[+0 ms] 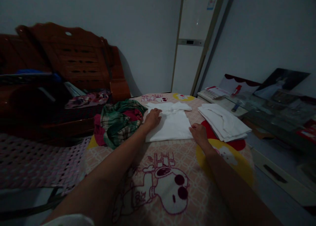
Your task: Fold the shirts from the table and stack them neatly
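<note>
Lying far-centre on table: white cloth, seemingly part-folded, far end bunched. Left hand atop, right hand at right edge; grip closure cannot be told. Right: white pile, folded. Left: plaid cloth, unfolded.

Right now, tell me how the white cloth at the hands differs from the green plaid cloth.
The white cloth is plain; the green plaid cloth is checked. The white cloth lies mostly flat, bunched along its far edge, while the plaid one is a crumpled heap. Both lie on the patterned tablecloth.
</note>
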A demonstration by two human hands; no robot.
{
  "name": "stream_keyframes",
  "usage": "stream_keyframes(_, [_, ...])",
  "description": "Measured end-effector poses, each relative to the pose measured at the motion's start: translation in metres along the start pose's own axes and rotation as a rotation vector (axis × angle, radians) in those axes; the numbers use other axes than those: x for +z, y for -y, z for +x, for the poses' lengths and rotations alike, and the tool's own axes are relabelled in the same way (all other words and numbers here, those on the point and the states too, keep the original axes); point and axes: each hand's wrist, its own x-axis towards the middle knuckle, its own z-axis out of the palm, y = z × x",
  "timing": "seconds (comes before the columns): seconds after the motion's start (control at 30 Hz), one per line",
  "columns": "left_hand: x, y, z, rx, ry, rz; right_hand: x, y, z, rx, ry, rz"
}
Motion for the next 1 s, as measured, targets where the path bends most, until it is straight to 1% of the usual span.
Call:
stream_keyframes(0.07, [-0.007,0.013,-0.008,-0.127,0.025,0.063,0.0,0.0,-0.002,0.0,-0.003,-0.099])
stream_keyframes(0.13, [-0.01,0.023,-0.014,-0.224,0.1,0.126,0.0,0.0,-0.003,-0.015,0.012,-0.178])
stream_keyframes(0.2, [-0.01,0.03,-0.018,-0.263,0.163,0.144,0.0,0.001,-0.003,-0.03,0.036,-0.215])
stream_keyframes(0.23, [-0.009,0.032,-0.019,-0.271,0.176,0.135,0.0,0.002,-0.003,-0.028,0.045,-0.216])
stream_keyframes(0.4, [-0.003,0.037,-0.016,-0.341,0.196,0.035,-0.002,0.006,-0.005,0.015,0.054,-0.198])
stream_keyframes(0.47, [-0.003,0.041,-0.015,-0.335,0.238,-0.019,-0.002,0.008,-0.006,0.0,0.048,-0.207])
stream_keyframes(0.53, [-0.004,0.046,-0.015,-0.289,0.28,-0.101,0.0,0.008,-0.006,-0.02,0.039,-0.166])
stream_keyframes(0.6, [-0.005,0.051,-0.018,-0.226,0.298,-0.208,0.0,0.008,-0.003,-0.03,0.035,-0.064])
stream_keyframes(0.67, [-0.007,0.054,-0.021,-0.172,0.301,-0.318,-0.002,0.008,0.001,-0.032,0.07,0.077])
stream_keyframes(0.73, [-0.012,0.055,-0.025,-0.126,0.302,-0.396,-0.008,0.006,0.004,-0.012,0.135,0.229])
stream_keyframes(0.83, [-0.023,0.049,-0.031,-0.047,0.323,-0.419,-0.025,-0.001,0.001,0.009,0.268,0.419])
stream_keyframes(0.9, [-0.034,0.042,-0.036,0.043,0.4,-0.395,-0.038,-0.007,-0.006,0.002,0.43,0.483])
stream_keyframes(1.0, [-0.048,0.03,-0.046,0.172,0.594,-0.369,-0.057,-0.015,-0.019,0.007,0.743,0.45])
